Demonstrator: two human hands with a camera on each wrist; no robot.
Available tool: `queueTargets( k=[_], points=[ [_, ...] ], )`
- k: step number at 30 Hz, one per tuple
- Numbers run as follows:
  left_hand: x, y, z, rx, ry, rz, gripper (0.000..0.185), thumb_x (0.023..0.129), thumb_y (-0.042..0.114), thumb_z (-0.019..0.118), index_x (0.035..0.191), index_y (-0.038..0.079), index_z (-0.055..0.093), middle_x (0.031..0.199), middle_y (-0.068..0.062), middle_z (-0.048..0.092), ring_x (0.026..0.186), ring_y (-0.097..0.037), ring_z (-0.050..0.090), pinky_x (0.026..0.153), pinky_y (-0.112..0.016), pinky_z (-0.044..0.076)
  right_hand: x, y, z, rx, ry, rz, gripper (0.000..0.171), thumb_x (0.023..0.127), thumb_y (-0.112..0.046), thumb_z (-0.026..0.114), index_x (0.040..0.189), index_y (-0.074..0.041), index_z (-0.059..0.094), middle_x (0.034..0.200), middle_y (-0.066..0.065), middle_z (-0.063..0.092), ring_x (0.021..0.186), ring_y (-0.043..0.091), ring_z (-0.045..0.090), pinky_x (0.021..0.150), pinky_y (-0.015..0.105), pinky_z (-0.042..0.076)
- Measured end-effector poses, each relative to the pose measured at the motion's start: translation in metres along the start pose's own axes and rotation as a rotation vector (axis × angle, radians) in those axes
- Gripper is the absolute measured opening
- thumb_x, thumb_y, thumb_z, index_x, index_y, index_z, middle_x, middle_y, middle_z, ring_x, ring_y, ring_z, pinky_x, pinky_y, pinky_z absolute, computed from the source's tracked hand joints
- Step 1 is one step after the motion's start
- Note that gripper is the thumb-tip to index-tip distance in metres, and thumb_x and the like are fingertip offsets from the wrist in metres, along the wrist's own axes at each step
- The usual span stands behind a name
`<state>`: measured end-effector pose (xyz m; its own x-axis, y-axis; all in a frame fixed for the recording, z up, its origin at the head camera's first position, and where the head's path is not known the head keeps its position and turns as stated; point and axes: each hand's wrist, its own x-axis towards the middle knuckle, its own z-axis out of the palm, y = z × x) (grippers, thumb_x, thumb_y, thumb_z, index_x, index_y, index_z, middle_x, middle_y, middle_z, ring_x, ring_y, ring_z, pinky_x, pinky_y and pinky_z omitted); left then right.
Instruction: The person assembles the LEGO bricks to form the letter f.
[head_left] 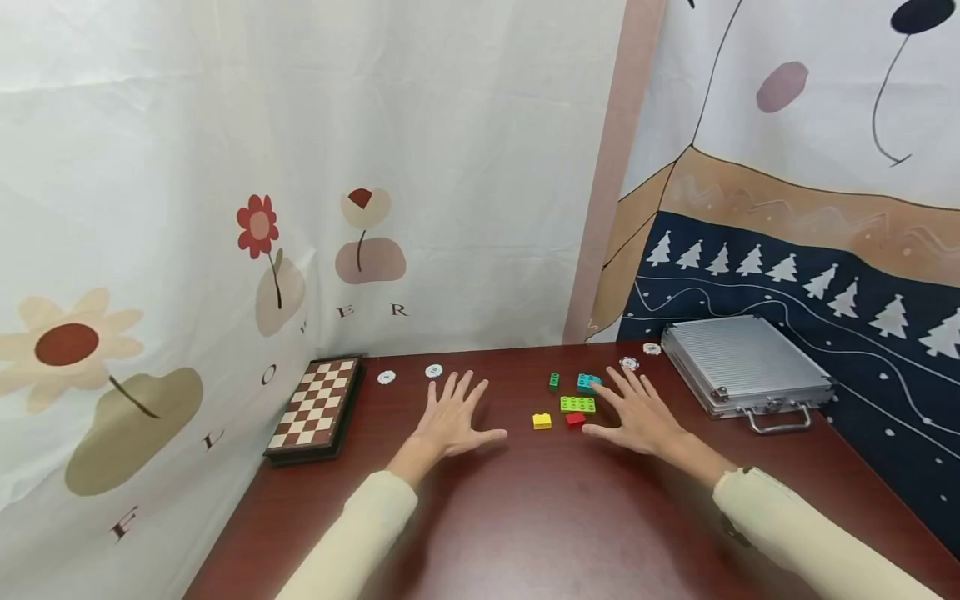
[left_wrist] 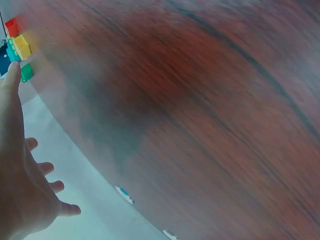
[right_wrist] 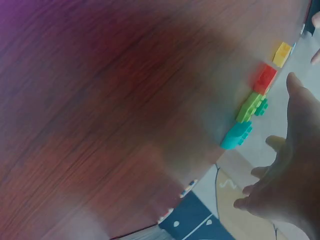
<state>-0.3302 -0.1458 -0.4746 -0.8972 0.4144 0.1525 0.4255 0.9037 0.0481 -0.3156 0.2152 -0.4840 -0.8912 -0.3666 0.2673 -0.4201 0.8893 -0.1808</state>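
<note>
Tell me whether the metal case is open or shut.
Shut: the metal case lies flat on the table, lid down, handle toward the person.

You wore long cream sleeves, loose-fitting, on both arms. Cuffs ended at the wrists; right cuff edge looked slightly frayed. Left hand (head_left: 450, 421) and right hand (head_left: 637, 414) were bare: no rings, no watch visible.

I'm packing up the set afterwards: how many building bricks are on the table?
5, all between the hands: a dark green brick, a teal brick by the right fingertips, a light green brick, a yellow brick and a red brick. None looks hidden.
</note>
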Motion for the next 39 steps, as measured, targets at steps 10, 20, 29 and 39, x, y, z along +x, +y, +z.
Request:
queueTargets(
  k=[10, 20, 29, 39],
  points=[
    [0.014, 0.016, 0.004, -0.013, -0.045, 0.016, 0.098, 0.088, 0.079, 0.057, 0.164, 0.022, 0.033, 0.169, -0.015, 0.028, 0.155, -0.041, 0.023, 0.118, -0.070, 0.017, 0.000, -0.016, 0.005, 0.068, -0.054, -0.072, 0.074, 0.090, -0.055, 0.076, 0.148, -0.014, 0.058, 0.148, 0.025, 0.051, 0.137, 0.048, 0.044, 0.111, 0.068, 0.036],
    [0.027, 0.042, 0.009, -0.087, -0.072, 0.025, 0.084, 0.095, 0.070, 0.058, 0.162, 0.023, 0.037, 0.165, -0.014, 0.036, 0.152, -0.041, 0.028, 0.117, -0.069, 0.021, 0.003, -0.020, 0.009, 0.049, -0.062, -0.113, 0.056, 0.093, -0.039, 0.078, 0.140, -0.012, 0.066, 0.125, 0.015, 0.063, 0.111, 0.030, 0.056, 0.093, 0.048, 0.052],
    [0.034, 0.056, 0.017, -0.189, -0.100, 0.041, 0.075, 0.096, 0.062, 0.063, 0.158, 0.024, 0.044, 0.159, -0.009, 0.044, 0.149, -0.035, 0.034, 0.117, -0.065, 0.028, 0.007, -0.025, 0.011, 0.036, 0.013, -0.176, 0.045, 0.091, -0.029, 0.082, 0.131, -0.010, 0.073, 0.115, 0.012, 0.065, 0.101, 0.025, 0.056, 0.085, 0.040, 0.054],
    [0.036, 0.063, 0.020, -0.317, -0.080, 0.094, 0.052, 0.100, 0.045, 0.068, 0.146, 0.021, 0.061, 0.143, -0.007, 0.057, 0.138, -0.030, 0.044, 0.110, -0.055, 0.041, 0.011, -0.027, 0.012, 0.037, 0.049, -0.226, 0.032, 0.088, -0.016, 0.084, 0.120, -0.009, 0.079, 0.104, 0.008, 0.067, 0.094, 0.021, 0.057, 0.081, 0.035, 0.056]
  ],
)
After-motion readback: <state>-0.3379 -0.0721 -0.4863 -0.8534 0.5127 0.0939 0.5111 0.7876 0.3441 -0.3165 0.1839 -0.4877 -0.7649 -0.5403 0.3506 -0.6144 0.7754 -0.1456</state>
